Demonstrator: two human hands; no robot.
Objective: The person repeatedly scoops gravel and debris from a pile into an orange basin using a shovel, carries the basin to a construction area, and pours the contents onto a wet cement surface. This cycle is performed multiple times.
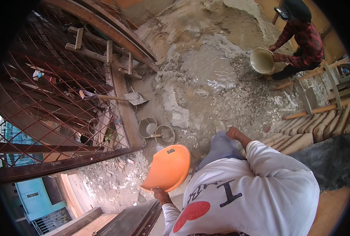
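My left hand (158, 193) is closed on the lower edge of an orange curved plastic chair shell (169, 167) with a small slot near its upper rim; its legs do not show. My right hand (233, 133) is at the knee of my grey trouser leg (223, 147), its fingers curled against the cloth. Below the knee, my foot is partly hidden against the wet ground.
Ahead spreads wet grey mortar (210, 63) below a sand heap (175, 21). Another person (307, 43) crouches at the far right, tilting a bucket (262, 61). Left lie a shovel (135, 98), two buckets (165, 135) and a metal lattice (57, 94). Stacked sacks (320, 126) stand right.
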